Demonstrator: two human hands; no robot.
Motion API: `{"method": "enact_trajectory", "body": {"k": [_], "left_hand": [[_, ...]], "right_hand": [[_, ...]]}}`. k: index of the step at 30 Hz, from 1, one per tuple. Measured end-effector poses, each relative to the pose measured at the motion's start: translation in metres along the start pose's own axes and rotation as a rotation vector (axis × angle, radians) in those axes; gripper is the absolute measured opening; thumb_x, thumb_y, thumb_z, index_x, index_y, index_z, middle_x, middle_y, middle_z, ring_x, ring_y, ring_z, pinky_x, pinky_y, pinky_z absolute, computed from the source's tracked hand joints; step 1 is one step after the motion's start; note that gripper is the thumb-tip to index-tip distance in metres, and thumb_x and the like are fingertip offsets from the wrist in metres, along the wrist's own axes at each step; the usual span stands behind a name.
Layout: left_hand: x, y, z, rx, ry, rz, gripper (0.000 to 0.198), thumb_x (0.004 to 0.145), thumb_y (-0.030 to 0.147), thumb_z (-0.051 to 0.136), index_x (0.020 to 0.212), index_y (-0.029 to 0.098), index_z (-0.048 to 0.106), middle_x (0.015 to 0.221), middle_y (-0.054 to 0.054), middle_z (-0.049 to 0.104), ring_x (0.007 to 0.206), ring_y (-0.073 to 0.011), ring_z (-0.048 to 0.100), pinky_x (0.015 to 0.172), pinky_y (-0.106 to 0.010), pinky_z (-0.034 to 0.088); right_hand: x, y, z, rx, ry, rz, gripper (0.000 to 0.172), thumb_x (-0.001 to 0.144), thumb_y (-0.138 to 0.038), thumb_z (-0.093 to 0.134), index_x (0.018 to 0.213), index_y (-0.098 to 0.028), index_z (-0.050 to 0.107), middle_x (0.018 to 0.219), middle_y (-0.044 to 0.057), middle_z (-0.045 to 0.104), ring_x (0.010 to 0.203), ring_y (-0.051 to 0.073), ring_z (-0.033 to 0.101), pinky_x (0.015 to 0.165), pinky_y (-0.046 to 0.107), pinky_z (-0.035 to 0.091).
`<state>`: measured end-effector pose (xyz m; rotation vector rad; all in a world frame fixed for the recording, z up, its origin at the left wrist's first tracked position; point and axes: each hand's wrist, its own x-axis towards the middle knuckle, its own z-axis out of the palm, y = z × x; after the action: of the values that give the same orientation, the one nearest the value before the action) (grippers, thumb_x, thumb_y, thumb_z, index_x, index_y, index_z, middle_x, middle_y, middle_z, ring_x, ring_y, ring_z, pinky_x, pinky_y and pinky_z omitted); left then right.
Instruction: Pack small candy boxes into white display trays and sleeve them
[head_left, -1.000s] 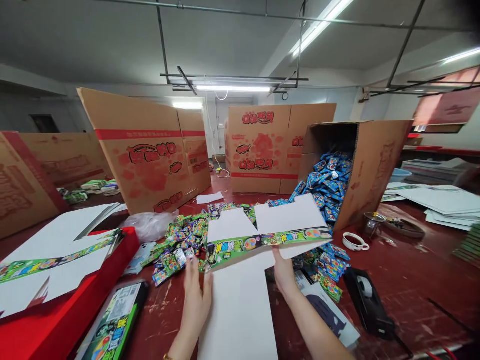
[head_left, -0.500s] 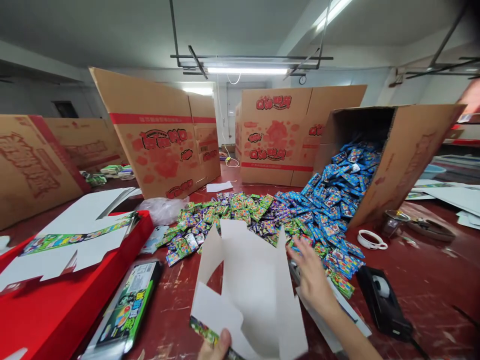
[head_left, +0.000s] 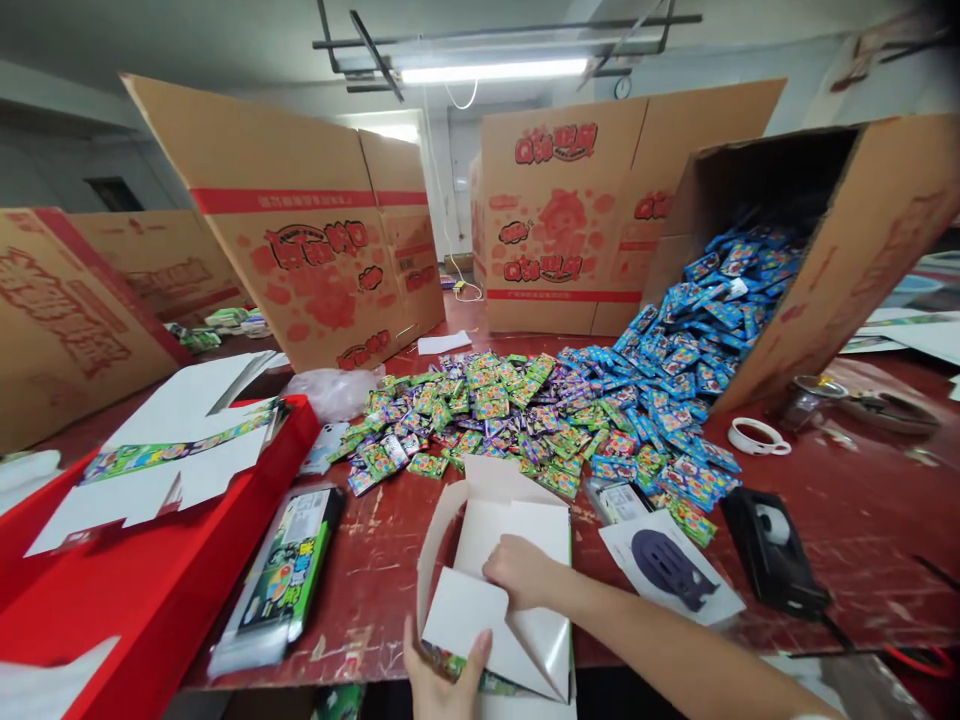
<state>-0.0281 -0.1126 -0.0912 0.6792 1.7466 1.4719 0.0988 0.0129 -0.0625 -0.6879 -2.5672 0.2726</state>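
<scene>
A half-folded white cardboard box [head_left: 501,548] with a green printed outside sits at the near edge of the dark red table [head_left: 847,540]. My left hand [head_left: 444,675] grips its near flap from below, thumb on the white inside. My right hand [head_left: 519,572] reaches inside the box and presses a flap down. Just beyond the box lies a heap of small green and blue candy packets [head_left: 540,415].
A tipped carton [head_left: 840,230] spills blue packets at the right. Tall printed cartons [head_left: 300,240] stand behind. A red tray [head_left: 157,590] with flat box blanks [head_left: 172,450] is at the left, beside a green pack [head_left: 289,575]. A black tape dispenser [head_left: 772,550], a tape roll [head_left: 757,437] and a printed card [head_left: 671,568] lie at the right.
The flat blank I held up a second ago has been lowered to the table edge and folded into a box shape. My right hand moved from the packets into the box. The view tilted down.
</scene>
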Motion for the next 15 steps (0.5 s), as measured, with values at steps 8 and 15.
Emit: {"method": "enact_trajectory", "body": {"k": [8,15], "left_hand": [[0.034,0.0,-0.01,0.591,0.006,0.283,0.088,0.067,0.051,0.066,0.136,0.012,0.028,0.143,-0.025,0.029,0.132,-0.0404,0.029,0.105,-0.056,0.028],[0.047,0.013,-0.006,0.695,-0.047,0.835,0.07,0.083,0.027,0.056,0.143,0.024,0.019,0.147,-0.014,0.031,0.131,-0.0288,0.036,0.103,-0.043,0.036]], "right_hand": [[0.002,0.02,-0.018,-0.066,0.625,0.342,0.047,0.085,-0.017,0.047,0.132,-0.019,0.04,0.13,0.013,0.052,0.125,0.026,0.042,0.102,0.051,0.036],[-0.008,0.029,-0.007,-0.022,0.31,0.158,0.025,0.078,-0.01,0.047,0.092,-0.018,0.066,0.114,0.008,0.065,0.113,0.024,0.055,0.095,0.043,0.046]]}}
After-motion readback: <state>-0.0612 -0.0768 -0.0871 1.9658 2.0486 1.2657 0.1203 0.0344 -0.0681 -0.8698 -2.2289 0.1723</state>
